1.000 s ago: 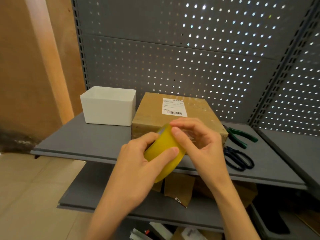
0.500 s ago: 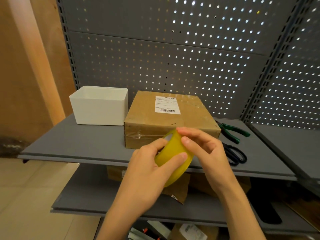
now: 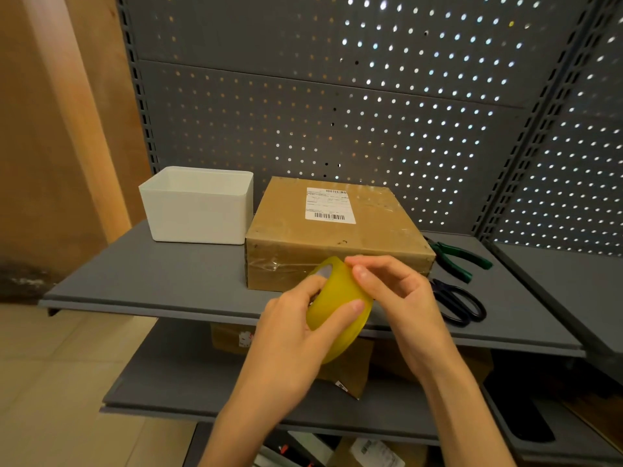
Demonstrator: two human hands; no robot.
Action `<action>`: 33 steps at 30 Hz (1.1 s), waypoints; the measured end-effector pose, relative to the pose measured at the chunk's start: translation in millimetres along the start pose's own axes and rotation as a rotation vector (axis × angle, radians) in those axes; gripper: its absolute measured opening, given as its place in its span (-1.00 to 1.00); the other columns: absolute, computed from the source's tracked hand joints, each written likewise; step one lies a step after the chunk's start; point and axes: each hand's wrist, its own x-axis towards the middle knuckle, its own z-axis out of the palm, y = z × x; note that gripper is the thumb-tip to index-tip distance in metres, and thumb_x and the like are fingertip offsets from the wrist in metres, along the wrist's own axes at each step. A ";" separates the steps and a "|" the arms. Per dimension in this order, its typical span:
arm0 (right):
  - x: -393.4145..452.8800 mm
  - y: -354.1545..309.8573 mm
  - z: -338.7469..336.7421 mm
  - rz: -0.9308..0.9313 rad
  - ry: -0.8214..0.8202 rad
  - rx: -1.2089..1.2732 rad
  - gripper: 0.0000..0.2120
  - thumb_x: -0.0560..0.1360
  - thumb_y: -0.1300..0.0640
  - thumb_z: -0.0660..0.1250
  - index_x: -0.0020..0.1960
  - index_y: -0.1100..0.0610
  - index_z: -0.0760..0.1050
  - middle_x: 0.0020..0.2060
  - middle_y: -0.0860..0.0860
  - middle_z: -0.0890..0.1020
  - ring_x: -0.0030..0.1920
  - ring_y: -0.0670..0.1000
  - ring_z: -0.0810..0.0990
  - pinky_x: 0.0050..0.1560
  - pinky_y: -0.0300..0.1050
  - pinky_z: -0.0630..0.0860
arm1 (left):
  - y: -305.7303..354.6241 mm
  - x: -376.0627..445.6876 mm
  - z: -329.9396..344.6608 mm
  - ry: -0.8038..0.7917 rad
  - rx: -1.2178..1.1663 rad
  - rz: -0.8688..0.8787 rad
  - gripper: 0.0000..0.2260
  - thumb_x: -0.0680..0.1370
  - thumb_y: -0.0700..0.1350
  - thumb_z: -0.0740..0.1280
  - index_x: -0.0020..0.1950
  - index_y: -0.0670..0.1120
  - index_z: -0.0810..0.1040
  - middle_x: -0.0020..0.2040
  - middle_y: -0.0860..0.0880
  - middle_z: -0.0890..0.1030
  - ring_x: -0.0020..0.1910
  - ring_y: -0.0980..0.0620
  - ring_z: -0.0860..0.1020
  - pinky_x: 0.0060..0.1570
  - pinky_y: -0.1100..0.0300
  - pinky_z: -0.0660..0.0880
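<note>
1. The left hand [image 3: 290, 335] grips the yellow tape roll [image 3: 337, 298], thumb at the core and forefinger laid across the outer band. The roll hangs in the air just in front of the shelf [image 3: 151, 281] lip, below the near face of the cardboard box [image 3: 337, 237].
2. The right hand [image 3: 401, 308] has its curled fingertips pinching at the top of the band, apparently picking for the loose end. Whether an end has lifted cannot be told.
3. To do this well, the left hand should lock the roll steady. A nail then goes under the end across its full width and peels low and straight, so the film does not split into a sliver.
4. Edges to mind: the shelf lip sits close behind the roll, with the box's front face just beyond it. The scissors [image 3: 462, 305] and green-handled pliers [image 3: 462, 257] lie right of the box, near the right wrist.
5. Open room: bare shelf stretches left of the hands, in front of the white bin [image 3: 199, 207] beside the box. There is also free air toward the person for drawing tape out.
</note>
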 end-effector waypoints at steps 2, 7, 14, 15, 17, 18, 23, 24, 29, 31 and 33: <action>0.6 1.5 -1.0 -0.025 -0.028 -0.049 -0.75 0.37 0.10 0.35 0.02 0.15 0.61 -0.03 -0.03 0.67 0.06 -0.11 0.61 0.02 -0.27 0.53 | -1.5 0.5 -0.6 -0.010 0.008 -0.003 -0.60 0.29 0.32 0.24 -0.03 0.10 0.53 -0.21 0.12 0.56 -0.20 0.19 0.55 -0.28 0.34 0.42; 4.3 7.7 -0.4 -0.122 0.059 0.005 -0.86 0.30 0.08 0.42 -0.21 0.13 0.68 -0.17 0.02 0.69 -0.06 -0.05 0.64 -0.08 -0.28 0.53 | -2.8 0.8 -0.5 -0.002 0.030 -0.016 -0.60 0.29 0.33 0.24 -0.03 0.12 0.53 -0.18 0.10 0.58 -0.17 0.19 0.55 -0.22 0.26 0.51; 11.2 0.5 -5.0 -0.178 -0.096 -0.174 -0.88 0.36 0.12 0.40 -0.13 0.11 0.64 -0.14 -0.03 0.66 -0.04 -0.08 0.62 -0.02 -0.25 0.53 | -7.5 3.3 -7.9 -0.036 0.093 -0.004 -0.60 0.35 0.38 0.28 0.01 0.15 0.52 -0.14 0.11 0.59 -0.13 0.18 0.55 -0.12 0.07 0.56; 12.3 -1.5 -7.1 -0.185 -0.135 -0.212 -0.89 0.37 0.10 0.43 -0.12 0.07 0.65 -0.13 -0.04 0.65 -0.02 -0.07 0.61 -0.01 -0.24 0.53 | -8.9 4.1 -9.3 -0.053 0.109 0.003 -0.58 0.35 0.39 0.28 0.04 0.16 0.52 -0.12 0.11 0.59 -0.11 0.18 0.56 -0.11 0.05 0.56; 14.6 -3.9 -8.5 -0.172 -0.165 -0.236 -0.89 0.36 0.03 0.47 -0.13 0.01 0.64 -0.13 -0.04 0.64 -0.01 -0.05 0.60 0.02 -0.16 0.53 | -10.5 5.6 -11.7 -0.074 0.137 0.013 -0.54 0.31 0.40 0.22 0.08 0.19 0.51 -0.10 0.13 0.59 -0.09 0.17 0.55 -0.10 0.02 0.56; 15.4 -3.9 -7.9 -0.167 -0.155 -0.236 -0.89 0.35 0.01 0.43 -0.14 0.00 0.64 -0.13 -0.03 0.64 -0.02 -0.03 0.59 0.02 -0.10 0.53 | -10.8 6.2 -12.6 -0.077 0.142 0.015 -0.54 0.31 0.40 0.21 0.08 0.20 0.50 -0.10 0.13 0.59 -0.09 0.17 0.55 -0.10 0.02 0.56; 13.5 -2.5 4.8 -0.193 -0.086 -0.272 -0.94 0.42 0.08 0.41 -0.17 0.07 0.60 -0.20 -0.06 0.63 -0.08 -0.07 0.58 -0.03 -0.11 0.50 | -10.0 7.5 -17.6 -0.044 0.178 0.015 -0.55 0.29 0.42 0.19 0.03 0.21 0.51 -0.14 0.14 0.59 -0.12 0.18 0.56 -0.11 0.00 0.56; 11.5 -3.8 7.8 -0.196 -0.071 -0.279 -0.93 0.44 0.09 0.38 -0.16 0.07 0.60 -0.21 -0.07 0.62 -0.10 -0.08 0.57 -0.05 -0.15 0.49 | -8.9 7.9 -18.3 -0.024 0.191 0.010 -0.54 0.28 0.44 0.17 0.00 0.20 0.52 -0.15 0.13 0.59 -0.13 0.17 0.57 -0.11 -0.02 0.56; 0.5 -11.8 17.2 -0.329 -0.009 -0.589 -0.93 0.53 0.13 0.28 -0.10 0.02 0.53 -0.21 -0.14 0.58 -0.10 -0.14 0.54 -0.12 -0.35 0.45 | 0.4 8.1 -16.2 0.108 0.364 0.018 -0.64 0.39 0.37 0.20 -0.03 0.15 0.48 -0.22 0.10 0.56 -0.17 0.08 0.56 -0.13 -0.05 0.56; 1.2 -11.9 17.4 -0.334 0.007 -0.536 -0.93 0.53 0.14 0.28 -0.10 0.03 0.53 -0.20 -0.11 0.58 -0.10 -0.12 0.55 -0.12 -0.33 0.46 | 1.9 7.5 -15.0 0.124 0.341 0.012 -0.64 0.38 0.38 0.21 -0.07 0.13 0.49 -0.24 0.10 0.56 -0.18 0.08 0.56 -0.13 -0.05 0.55; 5.6 -9.3 14.1 -0.266 -0.005 -0.365 -0.95 0.51 0.13 0.32 -0.08 0.03 0.56 -0.17 -0.08 0.60 -0.09 -0.12 0.56 -0.08 -0.25 0.49 | 0.7 7.5 -13.0 0.122 0.279 0.006 -0.57 0.32 0.43 0.19 -0.10 0.13 0.51 -0.24 0.09 0.57 -0.19 0.08 0.57 -0.15 -0.06 0.55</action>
